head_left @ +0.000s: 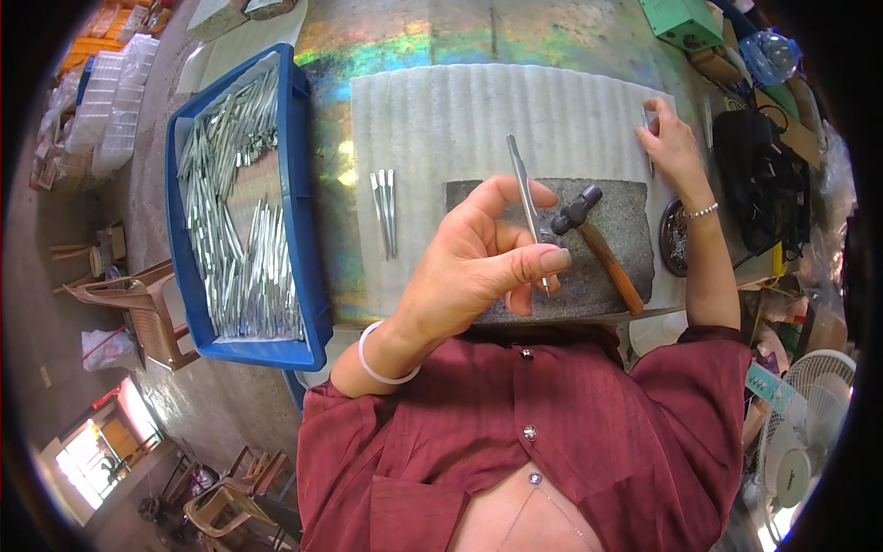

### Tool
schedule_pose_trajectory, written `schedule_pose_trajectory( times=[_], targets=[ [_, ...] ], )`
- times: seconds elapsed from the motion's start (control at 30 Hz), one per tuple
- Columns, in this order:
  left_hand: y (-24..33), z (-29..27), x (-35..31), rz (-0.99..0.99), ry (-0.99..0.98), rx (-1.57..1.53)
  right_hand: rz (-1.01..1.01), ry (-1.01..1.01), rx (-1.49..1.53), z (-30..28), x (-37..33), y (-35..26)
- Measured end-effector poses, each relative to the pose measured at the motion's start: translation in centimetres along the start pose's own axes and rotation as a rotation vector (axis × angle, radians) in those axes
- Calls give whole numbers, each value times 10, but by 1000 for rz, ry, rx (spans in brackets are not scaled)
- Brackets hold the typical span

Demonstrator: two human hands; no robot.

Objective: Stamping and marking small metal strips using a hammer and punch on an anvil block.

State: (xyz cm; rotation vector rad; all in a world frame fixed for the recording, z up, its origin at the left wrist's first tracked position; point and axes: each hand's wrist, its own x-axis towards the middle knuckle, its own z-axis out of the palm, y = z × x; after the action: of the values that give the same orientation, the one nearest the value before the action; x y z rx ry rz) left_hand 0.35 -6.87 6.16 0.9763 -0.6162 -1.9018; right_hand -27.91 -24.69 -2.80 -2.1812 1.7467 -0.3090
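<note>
My left hand (469, 253) is raised over the dark stone block (612, 207), closed around a slim silver metal piece (522, 179). The piece is held tilted, its flat end up and its narrow tip below the thumb. Out at the right edge of the white foam sheet (423, 129), my right hand (671, 138) pinches a thin silvery piece (646, 118), mostly hidden by the fingers. A ball-peen hammer (602, 253) with a wooden handle lies on the block. Several similar metal pieces (384, 212) lie side by side on the foam, left of my left hand.
To the left, a blue tray (299, 184) holds many slim metal pieces in piles. A round dark dish (676, 241) with small metal bits sits by my right forearm. A green box (682, 23) stands far right, a white fan (798, 423) near right. A brown chair (152, 308) is at left.
</note>
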Motion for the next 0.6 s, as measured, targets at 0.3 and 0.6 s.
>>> schedule_pose_trajectory(
  times=[0.3, 0.6],
  targets=[
    [-4, -5, 2, -55, -45, 8, 115, -54, 49, 2, 11, 8],
    [-5, -5, 1, -131, -138, -42, 5, 8, -44, 1, -1, 2]
  ],
)
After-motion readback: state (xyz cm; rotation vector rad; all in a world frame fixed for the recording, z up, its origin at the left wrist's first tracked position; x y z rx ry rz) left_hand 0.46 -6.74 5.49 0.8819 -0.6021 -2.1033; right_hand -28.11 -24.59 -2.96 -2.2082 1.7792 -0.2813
